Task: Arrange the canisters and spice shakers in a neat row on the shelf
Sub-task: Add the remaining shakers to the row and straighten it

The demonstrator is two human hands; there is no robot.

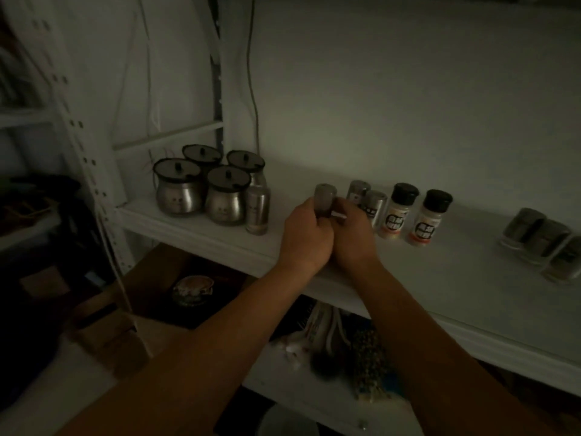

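Both hands meet over the white shelf (440, 278) and hold one grey metal shaker (325, 196) upright; my left hand (306, 236) wraps its lower part and my right hand (352, 234) grips it from the right. Several round steel canisters (179, 191) with dark lids cluster at the shelf's left end, with a tall steel shaker (257, 210) beside them. Right of my hands stand two metal shakers (366, 196), then two plastic spice bottles (396, 212) with black caps. Three glass shakers (540, 243) lie in a group at the far right.
A white wall with hanging cables (251, 89) backs the shelf. A perforated white upright (88, 158) stands at the left. Below the shelf sit a cardboard box (132, 309) holding a round tin (193, 291), and a lower shelf with cloth and dried items (361, 350).
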